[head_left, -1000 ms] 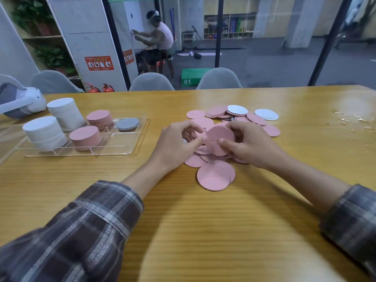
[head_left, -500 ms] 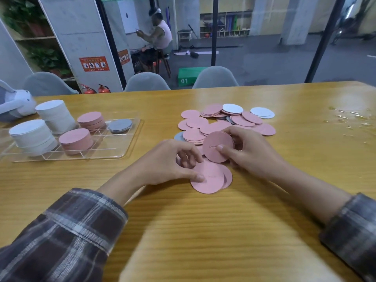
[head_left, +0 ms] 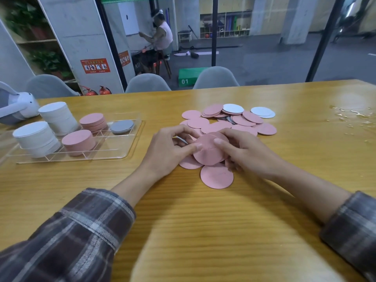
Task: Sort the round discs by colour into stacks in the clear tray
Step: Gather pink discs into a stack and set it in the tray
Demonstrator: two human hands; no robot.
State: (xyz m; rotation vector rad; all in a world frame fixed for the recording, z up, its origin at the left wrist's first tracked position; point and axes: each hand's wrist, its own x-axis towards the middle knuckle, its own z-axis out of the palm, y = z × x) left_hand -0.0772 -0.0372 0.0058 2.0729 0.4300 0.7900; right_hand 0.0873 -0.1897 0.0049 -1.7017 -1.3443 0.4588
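Two hands were right of the clear tray (head_left: 122, 151), the left hand (head_left: 168, 147) and the right hand (head_left: 244, 153) both pinching one small bunch of pink discs (head_left: 207, 152) amid the loose pile (head_left: 234, 121), while sorted stacks (head_left: 78, 141) stood inside that tray.

wooden table (head_left: 203, 231) | clear tray (head_left: 110, 148) | discs (head_left: 244, 120), loose pile | white headset (head_left: 18, 108)
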